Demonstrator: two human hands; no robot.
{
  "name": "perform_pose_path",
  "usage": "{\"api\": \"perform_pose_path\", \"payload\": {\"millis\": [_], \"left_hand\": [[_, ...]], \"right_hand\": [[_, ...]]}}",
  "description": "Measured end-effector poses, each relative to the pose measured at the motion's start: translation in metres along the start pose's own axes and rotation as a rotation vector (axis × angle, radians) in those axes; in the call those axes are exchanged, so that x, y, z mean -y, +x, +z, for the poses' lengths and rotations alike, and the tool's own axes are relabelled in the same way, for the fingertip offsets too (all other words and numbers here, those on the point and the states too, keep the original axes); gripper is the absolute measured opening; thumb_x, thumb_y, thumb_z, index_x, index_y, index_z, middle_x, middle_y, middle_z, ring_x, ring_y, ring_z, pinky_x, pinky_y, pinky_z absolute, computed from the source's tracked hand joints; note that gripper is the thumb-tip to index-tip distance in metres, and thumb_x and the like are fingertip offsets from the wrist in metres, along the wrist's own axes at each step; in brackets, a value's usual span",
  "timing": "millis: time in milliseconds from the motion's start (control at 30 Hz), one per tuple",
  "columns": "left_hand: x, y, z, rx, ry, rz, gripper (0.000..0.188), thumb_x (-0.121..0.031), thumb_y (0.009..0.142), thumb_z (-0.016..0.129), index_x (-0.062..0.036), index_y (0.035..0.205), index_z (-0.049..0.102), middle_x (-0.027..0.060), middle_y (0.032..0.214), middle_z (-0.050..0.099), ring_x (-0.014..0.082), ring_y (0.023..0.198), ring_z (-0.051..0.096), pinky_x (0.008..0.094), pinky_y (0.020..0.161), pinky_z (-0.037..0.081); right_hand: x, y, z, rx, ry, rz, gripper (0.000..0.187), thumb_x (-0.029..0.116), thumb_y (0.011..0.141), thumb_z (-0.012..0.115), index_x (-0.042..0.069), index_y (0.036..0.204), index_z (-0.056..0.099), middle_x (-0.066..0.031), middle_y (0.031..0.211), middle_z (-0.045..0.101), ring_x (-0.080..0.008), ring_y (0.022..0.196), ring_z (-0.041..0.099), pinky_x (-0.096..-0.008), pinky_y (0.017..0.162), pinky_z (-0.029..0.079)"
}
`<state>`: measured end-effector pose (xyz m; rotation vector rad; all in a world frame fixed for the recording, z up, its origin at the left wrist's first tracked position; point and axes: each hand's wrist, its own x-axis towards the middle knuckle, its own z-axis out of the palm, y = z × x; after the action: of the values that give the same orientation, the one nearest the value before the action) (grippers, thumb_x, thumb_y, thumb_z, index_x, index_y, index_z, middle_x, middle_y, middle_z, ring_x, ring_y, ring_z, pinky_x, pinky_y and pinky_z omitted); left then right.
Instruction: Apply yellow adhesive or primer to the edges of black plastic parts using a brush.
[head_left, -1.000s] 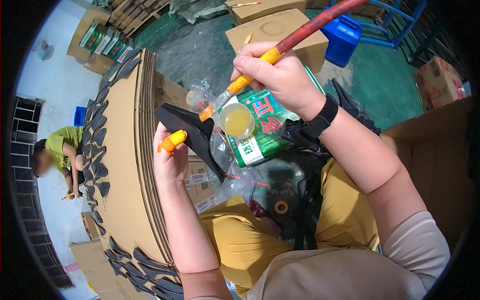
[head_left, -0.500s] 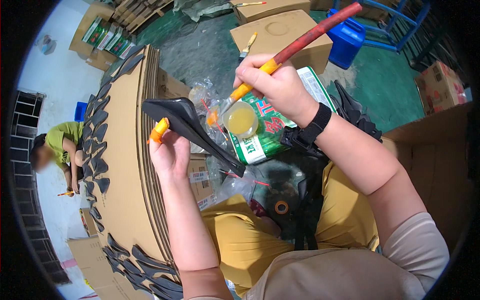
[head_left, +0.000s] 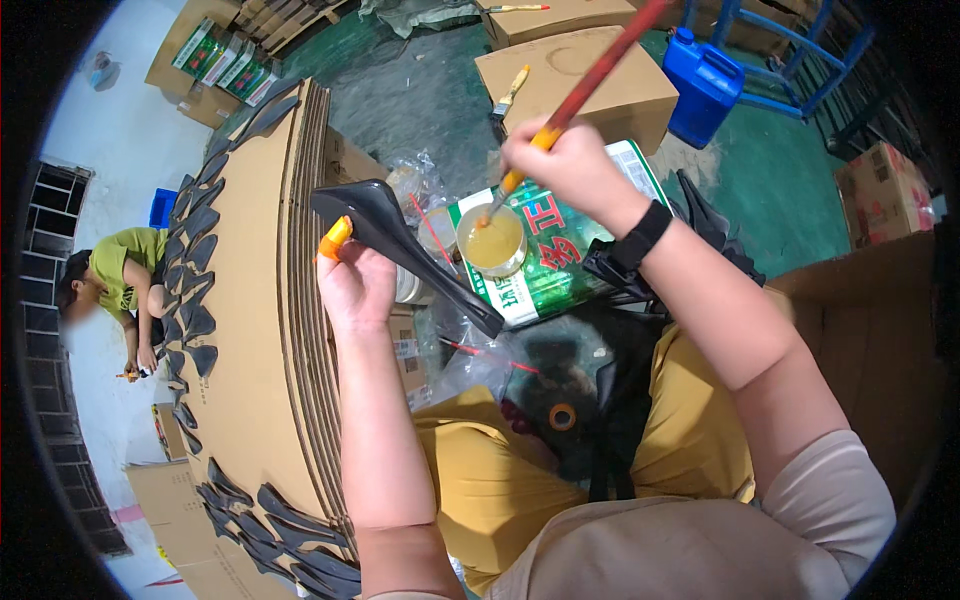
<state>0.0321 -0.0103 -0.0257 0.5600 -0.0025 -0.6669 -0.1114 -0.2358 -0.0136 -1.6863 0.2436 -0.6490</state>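
Far out to the left of both hands, a seated person in a green shirt (head_left: 118, 275) works low on the floor, well apart from everything here. Nearer in, just left of the left hand, stands a stack of cardboard sheets (head_left: 250, 300) with dark cut pieces laid along its edges.

The left hand (head_left: 355, 285) is closed around a black shoe sole piece (head_left: 400, 250), with an orange cover on one fingertip (head_left: 335, 235). The piece's long axis runs on a slant: its broader end rises up and to the left of the hand, and its narrow end points down and to the right, ending just below the glue cup.

To the right of that hand, between the two hands, sits a small round cup of yellowish glue (head_left: 492, 240) on top of a green tin (head_left: 560, 250). The right hand (head_left: 565, 165) is gripped on a brush with an orange and red handle (head_left: 590, 85), the handle slanting up and to the right, the bristles down at the cup; whether they are actually in the glue is hard to tell. The right hand is the nearer one to the cup.

Beyond the right hand lie cardboard boxes (head_left: 590, 85) and a blue jerrycan (head_left: 705, 80).
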Motion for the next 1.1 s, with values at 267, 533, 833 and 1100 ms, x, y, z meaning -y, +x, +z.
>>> {"api": "perform_pose_path", "payload": {"millis": [267, 533, 833, 1100], "left_hand": [[0.023, 0.007, 0.01, 0.079, 0.041, -0.068, 0.034, -0.018, 0.086, 0.048, 0.0026, 0.112, 0.056, 0.0167, 0.119, 0.056, 0.0286, 0.113, 0.051, 0.0426, 0.102, 0.036], [0.033, 0.008, 0.019, 0.087, 0.005, -0.067, 0.038, -0.021, 0.088, 0.045, 0.0035, 0.115, 0.053, 0.0183, 0.121, 0.054, 0.03, 0.114, 0.05, 0.044, 0.102, 0.035], [0.032, 0.007, 0.022, 0.132, -0.017, -0.102, 0.038, -0.023, 0.088, 0.043, 0.0028, 0.114, 0.055, 0.0186, 0.12, 0.055, 0.0306, 0.113, 0.051, 0.0458, 0.101, 0.036], [0.022, 0.001, 0.02, 0.182, -0.016, -0.137, 0.036, -0.022, 0.088, 0.044, 0.0018, 0.112, 0.056, 0.0175, 0.119, 0.056, 0.0293, 0.111, 0.053, 0.0456, 0.098, 0.039]], "right_hand": [[0.053, -0.015, -0.02, -0.095, 0.33, -0.041, 0.023, 0.021, 0.088, 0.056, 0.003, 0.077, 0.064, -0.0005, 0.066, 0.057, -0.0042, 0.049, 0.041, -0.0185, 0.044, 0.031], [0.042, -0.014, -0.019, -0.175, 0.302, -0.011, 0.021, 0.018, 0.085, 0.061, 0.002, 0.071, 0.063, 0.0021, 0.057, 0.053, -0.0043, 0.048, 0.044, -0.0203, 0.044, 0.034], [0.042, -0.019, -0.009, -0.143, 0.316, -0.065, 0.023, 0.02, 0.086, 0.06, 0.001, 0.072, 0.063, 0.0009, 0.059, 0.055, -0.0063, 0.052, 0.048, -0.0225, 0.049, 0.038], [0.038, -0.02, -0.004, 0.006, 0.148, -0.223, 0.022, 0.019, 0.085, 0.058, 0.001, 0.073, 0.062, -0.0015, 0.062, 0.059, -0.0086, 0.056, 0.052, -0.0249, 0.053, 0.042]]}}
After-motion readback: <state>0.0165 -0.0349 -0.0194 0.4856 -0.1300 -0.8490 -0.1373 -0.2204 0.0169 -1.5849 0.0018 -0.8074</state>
